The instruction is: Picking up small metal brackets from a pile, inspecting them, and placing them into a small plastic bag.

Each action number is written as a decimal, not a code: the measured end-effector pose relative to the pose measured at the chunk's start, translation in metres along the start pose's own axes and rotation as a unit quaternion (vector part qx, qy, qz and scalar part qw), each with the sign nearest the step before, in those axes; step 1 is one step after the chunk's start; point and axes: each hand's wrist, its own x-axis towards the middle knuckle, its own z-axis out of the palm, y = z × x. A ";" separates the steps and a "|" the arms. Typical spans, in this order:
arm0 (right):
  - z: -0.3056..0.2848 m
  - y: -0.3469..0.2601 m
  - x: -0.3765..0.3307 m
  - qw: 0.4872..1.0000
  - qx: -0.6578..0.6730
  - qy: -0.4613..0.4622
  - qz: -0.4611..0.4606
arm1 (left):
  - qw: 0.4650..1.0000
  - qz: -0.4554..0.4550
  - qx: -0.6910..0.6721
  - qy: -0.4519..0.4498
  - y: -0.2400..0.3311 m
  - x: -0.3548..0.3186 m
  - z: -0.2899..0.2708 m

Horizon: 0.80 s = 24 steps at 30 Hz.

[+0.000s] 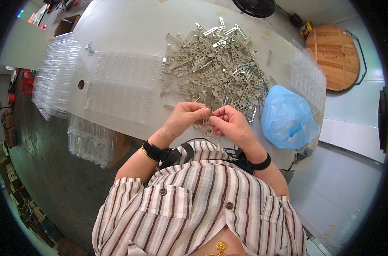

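Close to the table's near edge, my left hand (186, 120) and my right hand (231, 123) meet with thumbs and fingers pinched. Between them is a narrow silvery metal piece with holes (208, 129), held upright in the picture and partly covered by my fingertips. Its far end (207, 97) sticks out beyond my hands. A large heap of similar perforated metal strips (215, 64) lies just past my hands, its nearest pieces almost at my fingers. Small details where my fingertips meet are hidden.
A clear plastic compartment tray (123, 83) lies left of the heap. Stacked clear trays (57, 72) stand at the table's left end, more trays (91, 141) below it. A blue plastic bag (287, 117) sits at right, near a round wooden board (334, 57).
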 end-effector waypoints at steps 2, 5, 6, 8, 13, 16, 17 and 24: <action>-0.002 -0.002 -0.003 1.000 -0.018 -0.008 0.016 | 1.000 0.010 0.007 0.003 -0.001 0.001 0.005; -0.005 -0.001 -0.005 0.999 -0.037 -0.013 0.032 | 0.996 0.029 0.078 0.010 -0.008 0.007 0.008; -0.007 0.000 -0.004 0.998 -0.041 -0.018 0.038 | 0.996 0.029 0.078 0.010 -0.008 0.007 0.010; -0.012 0.002 -0.005 0.998 -0.044 -0.025 0.044 | 0.998 0.002 0.050 0.029 -0.005 0.008 0.015; -0.022 0.006 -0.006 0.999 0.043 -0.019 -0.020 | 1.000 0.000 -0.011 0.008 -0.011 0.011 0.010; -0.025 -0.002 -0.007 0.997 0.072 0.028 -0.026 | 0.997 0.016 -0.075 -0.014 -0.011 0.011 0.007; -0.026 -0.003 -0.007 0.997 0.073 0.028 -0.025 | 0.994 0.011 -0.112 -0.012 -0.010 0.011 0.007; -0.014 -0.008 -0.005 0.997 0.080 0.007 -0.010 | 0.990 -0.021 -0.137 -0.008 0.006 0.010 0.002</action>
